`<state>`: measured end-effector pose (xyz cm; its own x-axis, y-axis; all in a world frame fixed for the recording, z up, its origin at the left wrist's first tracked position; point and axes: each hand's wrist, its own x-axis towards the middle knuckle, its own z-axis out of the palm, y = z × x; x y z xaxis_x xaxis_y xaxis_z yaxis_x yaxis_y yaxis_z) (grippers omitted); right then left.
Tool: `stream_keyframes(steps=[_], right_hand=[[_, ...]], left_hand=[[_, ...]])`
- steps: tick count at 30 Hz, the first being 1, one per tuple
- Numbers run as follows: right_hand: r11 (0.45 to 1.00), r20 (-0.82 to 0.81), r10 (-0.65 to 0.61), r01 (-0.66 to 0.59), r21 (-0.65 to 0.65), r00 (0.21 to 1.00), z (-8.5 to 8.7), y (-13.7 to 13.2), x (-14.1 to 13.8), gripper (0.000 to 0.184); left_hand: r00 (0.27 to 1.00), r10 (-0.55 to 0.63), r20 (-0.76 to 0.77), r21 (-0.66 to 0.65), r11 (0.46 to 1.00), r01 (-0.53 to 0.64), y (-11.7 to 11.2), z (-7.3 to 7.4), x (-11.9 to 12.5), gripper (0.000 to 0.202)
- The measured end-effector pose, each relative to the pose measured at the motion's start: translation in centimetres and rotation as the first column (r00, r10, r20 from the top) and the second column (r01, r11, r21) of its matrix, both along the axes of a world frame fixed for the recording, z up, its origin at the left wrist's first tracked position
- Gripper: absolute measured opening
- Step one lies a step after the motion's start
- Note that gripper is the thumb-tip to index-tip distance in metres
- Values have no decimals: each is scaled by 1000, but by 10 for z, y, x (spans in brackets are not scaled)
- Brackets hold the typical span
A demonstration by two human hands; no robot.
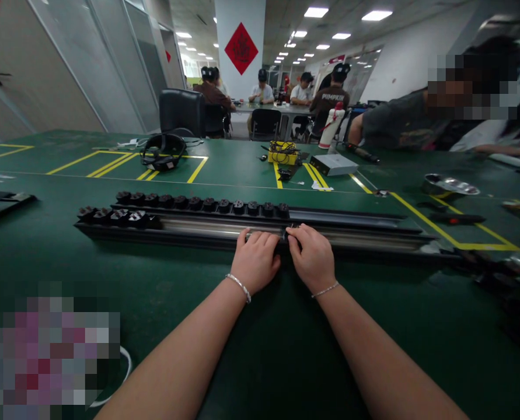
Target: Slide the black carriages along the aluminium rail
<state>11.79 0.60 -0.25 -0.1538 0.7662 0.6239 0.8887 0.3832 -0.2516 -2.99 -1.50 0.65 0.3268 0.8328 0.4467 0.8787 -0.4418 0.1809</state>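
A long black rail (198,230) with a shiny metal channel lies across the green table in front of me. My left hand (256,259) curls its fingers over the rail's near edge, near its middle. Close beside it, my right hand (312,256) pinches a small black piece (292,226) at the channel; the fingers hide most of it. Several black socket-like modules (119,216) sit at the near rail's left end. Behind it lies a second black rail (347,218), with a row of round black modules (223,206) along its left part.
A black headset (163,151), a yellow block with cables (282,153) and a grey box (333,164) stand farther back. On the right are a metal-looking ring (450,185) and dark parts (505,286). A co-worker (400,122) sits at the far right.
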Motion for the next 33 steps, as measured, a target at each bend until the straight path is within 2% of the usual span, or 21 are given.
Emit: stream_keyframes(steps=[11,19,33], right_hand=[[998,-27,-55,55,-4,998,1,-1,-2,25],[999,-41,-46,47,13,998,2,-2,-3,24],[998,-27,-53,52,-33,998,4,-3,-2,28]], left_hand=[[1000,6,-9,-17,1000,-6,1,0,1,25],[1000,5,-8,-12,1000,-5,1,-2,0,26],[1000,0,-8,-11,1000,0,1,-1,0,27]])
